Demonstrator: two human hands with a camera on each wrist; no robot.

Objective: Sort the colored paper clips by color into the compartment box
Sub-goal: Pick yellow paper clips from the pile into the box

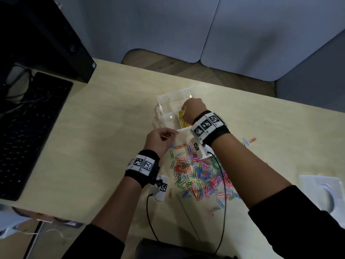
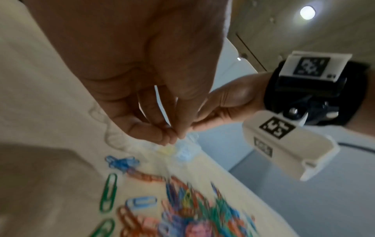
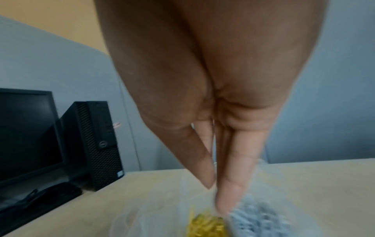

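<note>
A clear compartment box sits on the table beyond a mixed pile of coloured paper clips. One compartment holds yellow clips; in the right wrist view these yellow clips lie beside light blue ones. My right hand hangs over the box, its fingers straight and pointing down, with nothing seen between them. My left hand hovers at the box's near edge. It pinches a thin yellow clip between thumb and fingertips. That clip is hidden in the left wrist view.
A black keyboard and computer tower stand to the left, with a monitor behind. A white sheet lies at the right edge. Stray clips lie right of the box. Black cables cross the pile.
</note>
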